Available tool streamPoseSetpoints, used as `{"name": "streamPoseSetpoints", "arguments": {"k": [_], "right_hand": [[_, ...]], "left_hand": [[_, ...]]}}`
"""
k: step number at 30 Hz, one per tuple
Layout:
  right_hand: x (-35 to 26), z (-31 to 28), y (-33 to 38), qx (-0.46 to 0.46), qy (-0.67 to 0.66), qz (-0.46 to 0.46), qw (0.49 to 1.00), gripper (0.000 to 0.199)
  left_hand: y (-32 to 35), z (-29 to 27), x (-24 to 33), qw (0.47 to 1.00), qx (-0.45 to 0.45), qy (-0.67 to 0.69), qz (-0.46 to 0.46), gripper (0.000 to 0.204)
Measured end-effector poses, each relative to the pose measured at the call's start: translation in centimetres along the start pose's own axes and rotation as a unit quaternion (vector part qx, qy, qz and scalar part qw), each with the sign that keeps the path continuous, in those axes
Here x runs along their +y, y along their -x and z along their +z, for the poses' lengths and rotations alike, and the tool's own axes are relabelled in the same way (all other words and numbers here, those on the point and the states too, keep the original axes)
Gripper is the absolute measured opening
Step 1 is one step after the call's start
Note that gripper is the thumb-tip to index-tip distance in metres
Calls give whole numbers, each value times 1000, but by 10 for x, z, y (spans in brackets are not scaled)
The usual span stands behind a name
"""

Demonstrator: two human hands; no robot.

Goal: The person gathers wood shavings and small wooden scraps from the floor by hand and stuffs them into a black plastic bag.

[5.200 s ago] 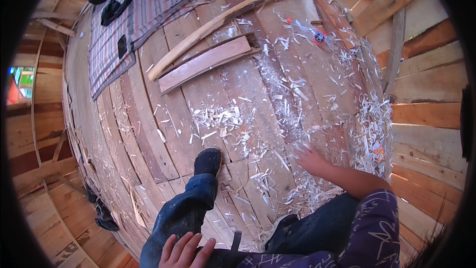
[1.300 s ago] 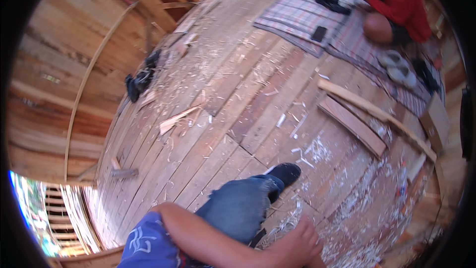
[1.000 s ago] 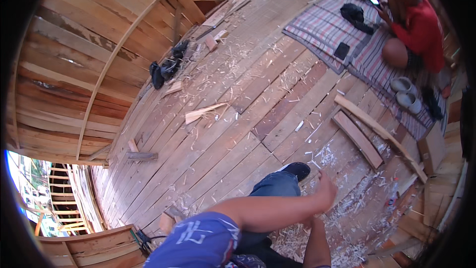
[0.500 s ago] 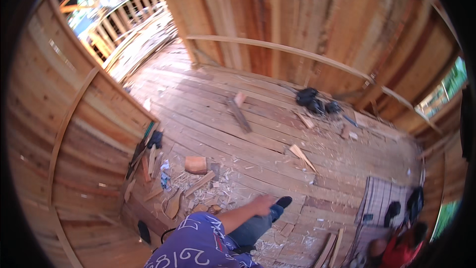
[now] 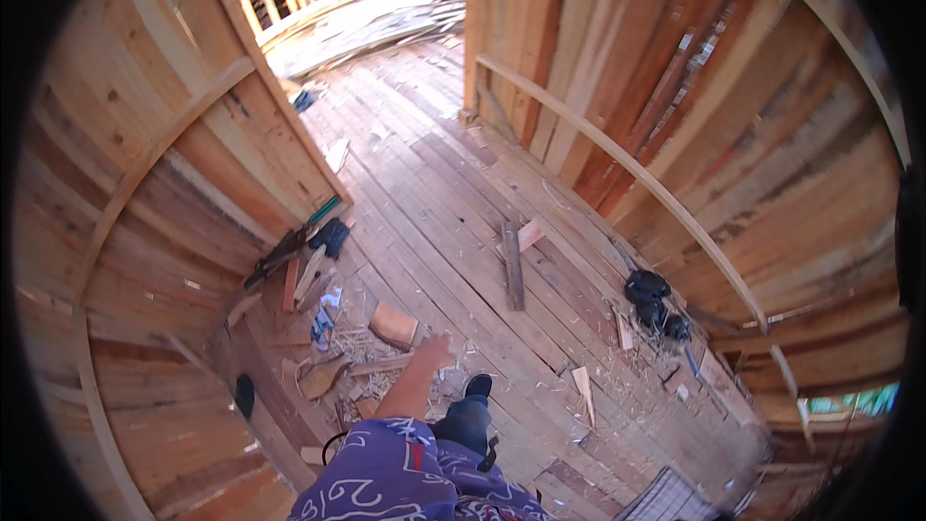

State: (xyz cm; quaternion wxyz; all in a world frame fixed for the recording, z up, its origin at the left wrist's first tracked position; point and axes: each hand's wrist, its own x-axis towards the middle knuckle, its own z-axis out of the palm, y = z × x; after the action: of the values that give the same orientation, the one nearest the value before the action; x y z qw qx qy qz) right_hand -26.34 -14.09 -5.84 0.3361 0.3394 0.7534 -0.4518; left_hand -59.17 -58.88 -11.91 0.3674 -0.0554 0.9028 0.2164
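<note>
My left hand [image 5: 436, 353] reaches forward from a purple patterned sleeve [image 5: 371, 468], low over the plank floor. Its fingers look loosely apart, though slightly blurred, and nothing shows in them. Closest to it are a reddish-brown wood block [image 5: 394, 325] and a thin offcut [image 5: 380, 365] lying among wood shavings. Beside the arm, my leg in dark trousers [image 5: 463, 426] ends in a dark shoe [image 5: 477, 385]. My right hand is out of view.
Plank walls stand on both sides, with a doorway ahead toward stacked boards [image 5: 386, 24]. A dark plank [image 5: 513, 265] lies mid-floor; black bags [image 5: 651, 304] sit by the right wall. Scraps and a dark bundle [image 5: 329, 237] lie left. A checked cloth [image 5: 666, 499] shows at lower right.
The view has turned left, bringing the doorway toward the middle. My left hand now appears nearer the wood block. A person in red has left the view, and less of the checked cloth shows.
</note>
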Motion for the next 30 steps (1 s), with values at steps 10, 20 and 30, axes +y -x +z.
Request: {"name": "streamPoseSetpoints", "arguments": {"k": [10, 20, 30], "right_hand": [[-160, -77, -88, -24, 23, -88, 996, 42], [-240, -59, -197, -148, 224, -76, 960, 37], [-519, -9, -335, -148, 134, -31, 979, 31]], "left_hand": [[3, -100, -5, 971, 116, 196, 73, 49], [236, -52, -208, 921, 26, 173, -348, 59], [257, -84, -114, 574, -25, 629, -523, 41]]}}
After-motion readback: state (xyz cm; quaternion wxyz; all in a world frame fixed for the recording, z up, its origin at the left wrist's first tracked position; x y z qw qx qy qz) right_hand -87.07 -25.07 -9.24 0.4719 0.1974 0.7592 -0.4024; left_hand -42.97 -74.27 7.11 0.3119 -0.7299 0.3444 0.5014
